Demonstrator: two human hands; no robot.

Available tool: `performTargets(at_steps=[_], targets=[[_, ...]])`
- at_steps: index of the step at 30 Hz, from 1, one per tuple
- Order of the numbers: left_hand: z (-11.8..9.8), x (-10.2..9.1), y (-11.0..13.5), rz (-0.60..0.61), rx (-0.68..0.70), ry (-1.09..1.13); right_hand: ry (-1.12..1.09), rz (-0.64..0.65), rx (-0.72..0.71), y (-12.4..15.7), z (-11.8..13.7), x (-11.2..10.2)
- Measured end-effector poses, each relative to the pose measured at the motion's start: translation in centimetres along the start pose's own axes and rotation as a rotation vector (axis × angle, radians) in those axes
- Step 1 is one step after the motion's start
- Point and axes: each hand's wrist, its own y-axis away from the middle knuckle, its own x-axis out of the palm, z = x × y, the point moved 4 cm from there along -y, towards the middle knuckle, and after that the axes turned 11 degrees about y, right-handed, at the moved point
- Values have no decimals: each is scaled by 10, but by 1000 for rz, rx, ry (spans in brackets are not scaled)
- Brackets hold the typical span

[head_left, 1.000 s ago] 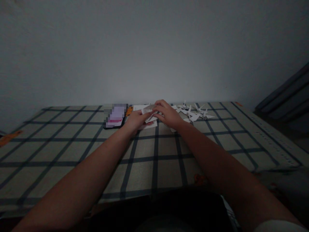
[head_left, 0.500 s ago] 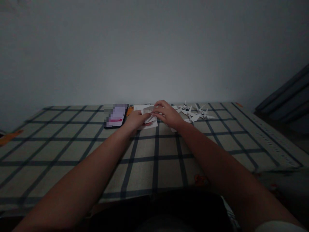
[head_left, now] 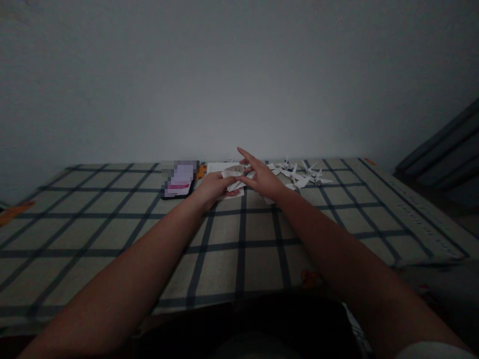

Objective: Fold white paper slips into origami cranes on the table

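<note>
Dim view down two bare forearms stretched over a checked cloth (head_left: 239, 249) toward a plain grey wall (head_left: 239, 75).

Left hand (head_left: 213, 188) at about 12 o'clock, far end of the cloth, fingers curled closed around a small folded white paper (head_left: 232, 175), thumb pressed along its near edge. Right hand (head_left: 262, 177) just beside it at 1 o'clock, touching the same paper with thumb and lower fingers, upper fingers spread open and lifted, pointing toward 11 o'clock. Too dark and small to tell the exact fold shape.

Under and behind the paper, a flat white sheet (head_left: 220, 167) lying on the cloth. At 11 o'clock from the hands, a dark phone (head_left: 178, 180) lying flat, screen blurred. At 2 o'clock, near the right hand, a cluster of small white paper cranes (head_left: 303, 175) standing on the cloth, wings spread. Far right at 3 o'clock, dark slanted fabric (head_left: 441, 149) beyond the cloth's edge.
</note>
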Motion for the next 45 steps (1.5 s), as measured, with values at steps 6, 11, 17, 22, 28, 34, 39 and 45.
performTargets(at_steps=[6, 11, 17, 22, 28, 34, 39, 45], targets=[[0, 2, 2, 77, -60, 31, -142, 34, 94, -1, -14, 11], [-1, 5, 5, 87, -89, 9, -126, 56, 61, -3, -11, 11], [3, 5, 2, 104, -142, 31, -253, 56, 124, -4, -17, 14], [3, 7, 4, 123, -167, 46, -357, 37, 159, -5, -19, 17], [-3, 10, 7, 119, -163, 40, -356, 30, 135, -6, -14, 15], [-2, 5, 4, 88, -191, -50, -388, 12, 131, -6, -15, 16], [-5, 8, 8, 65, -109, -156, -423, -21, 153, -7, -16, 14], [-7, 10, 12, 69, -92, -173, -455, 0, 200, -6, -13, 12]])
